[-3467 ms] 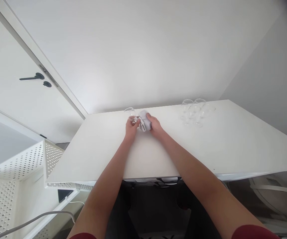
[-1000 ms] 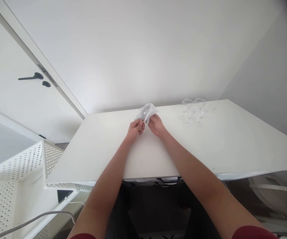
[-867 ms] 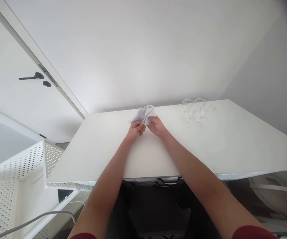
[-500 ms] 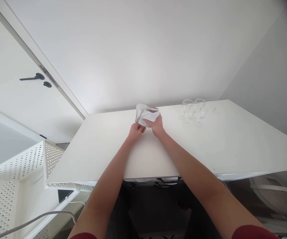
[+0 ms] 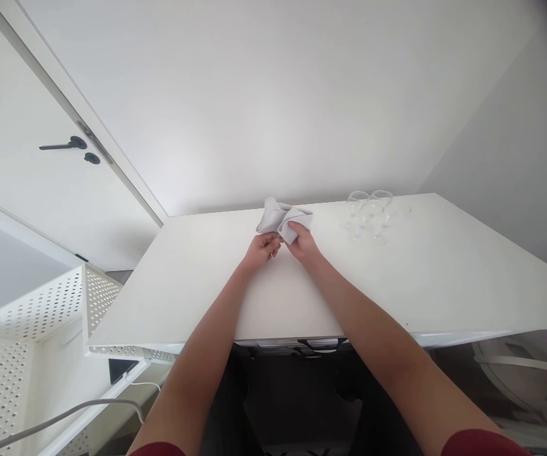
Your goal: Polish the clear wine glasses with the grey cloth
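Note:
Over the white tabletop [image 5: 197, 278], a light grey cloth [image 5: 273, 217] is bunched between my two hands. My right hand [image 5: 304, 244] is closed on the cloth's right part, thumb pressed on top. Just below the cloth's left part, my left hand [image 5: 260, 250] has its fingers curled together. A small clear, shiny bit shows beneath those fingers; it looks like part of a glass, the rest of which the cloth and fingers hide. Several clear stemmed glasses [image 5: 382, 201] stand grouped to the right of my hands, near the table's back edge.
A white wall [image 5: 273, 114] rises behind the table. On the left are a white door with a black handle [image 5: 59, 146] and a white perforated metal shelf [image 5: 40, 310]. A pale cable [image 5: 74, 415] curves across the lower left.
My right hand has shifted slightly, and the cloth's right part is folded differently, with its edge further right. My left hand stays in nearly the same place beneath the cloth.

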